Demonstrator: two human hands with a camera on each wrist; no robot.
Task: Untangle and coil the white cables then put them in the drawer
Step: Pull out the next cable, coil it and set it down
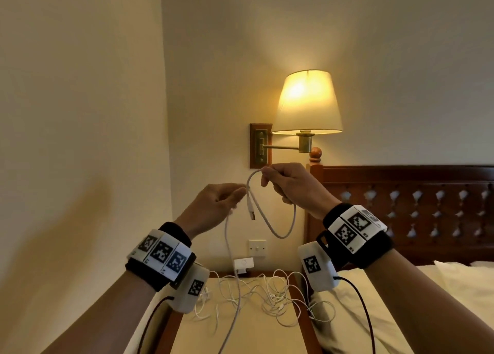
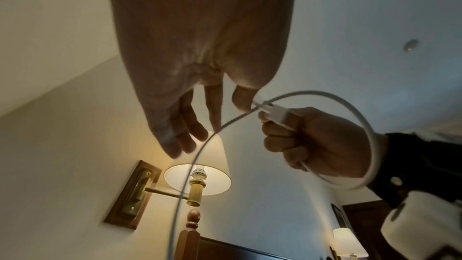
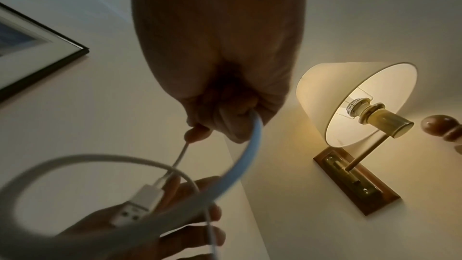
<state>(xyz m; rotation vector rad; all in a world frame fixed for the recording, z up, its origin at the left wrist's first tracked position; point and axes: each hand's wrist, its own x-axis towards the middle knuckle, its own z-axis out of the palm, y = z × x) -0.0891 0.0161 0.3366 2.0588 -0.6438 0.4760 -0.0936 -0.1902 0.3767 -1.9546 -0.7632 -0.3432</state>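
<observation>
- Right hand [image 1: 288,183]: curling round a loop of white USB cable [image 1: 278,233], raised before the lit wall lamp [image 1: 307,102].
- Left hand [image 1: 216,204]: pinching the same cable just beside its dangling USB plug [image 1: 251,213].
- Tangled white cables [image 1: 267,297]: lying on the nightstand [image 1: 240,337] below.

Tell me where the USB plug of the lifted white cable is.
In the head view the USB plug hangs mid-air between the left hand and right hand, below the wall lamp.

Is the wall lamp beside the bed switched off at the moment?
No, the wall lamp glows brightly, lighting the wall around it.
</observation>
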